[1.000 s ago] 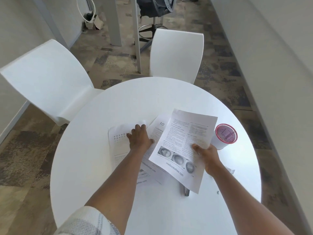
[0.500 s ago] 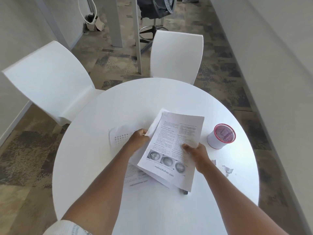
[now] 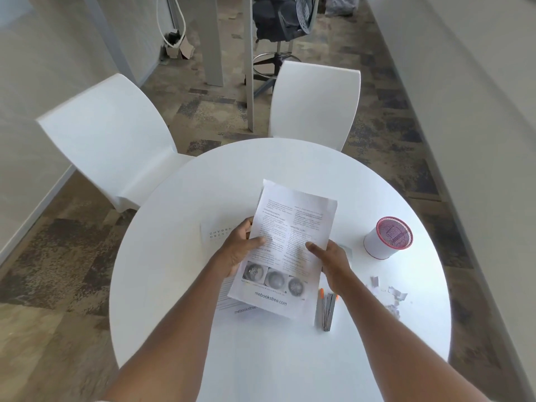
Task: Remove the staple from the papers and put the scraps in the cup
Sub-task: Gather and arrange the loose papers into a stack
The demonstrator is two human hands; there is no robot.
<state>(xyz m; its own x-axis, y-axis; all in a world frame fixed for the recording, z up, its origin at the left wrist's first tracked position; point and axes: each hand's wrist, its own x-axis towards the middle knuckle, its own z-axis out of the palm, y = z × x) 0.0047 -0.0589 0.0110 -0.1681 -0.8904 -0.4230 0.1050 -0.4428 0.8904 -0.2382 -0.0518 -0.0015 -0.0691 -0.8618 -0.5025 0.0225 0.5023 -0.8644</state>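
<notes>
Head view looks down on a round white table [image 3: 203,358] standing on mottled brown-and-grey carpet, with pale walls running along both sides of the room. Two white chairs are drawn up at the table's far edge, one [image 3: 110,146] at the far left and one [image 3: 314,103] at the far middle; a dark office chair [image 3: 282,21] stands further back beside a white post.

Both hands hold one printed sheet [image 3: 290,248] above the middle of the table. The left hand [image 3: 242,250] is closed on its left edge, thumb on top; the right hand [image 3: 333,262] is closed on its right edge in the same way. Under it, at least two more sheets [image 3: 216,233] lie flat on the table.

One white cup [image 3: 387,237] with a red rim stands upright near the right edge. Several small paper scraps [image 3: 394,294] lie scattered near the right edge, nearer than the cup. One grey tool with orange marks [image 3: 326,310], perhaps the staple remover, lies just beside the held sheet's near right corner.
</notes>
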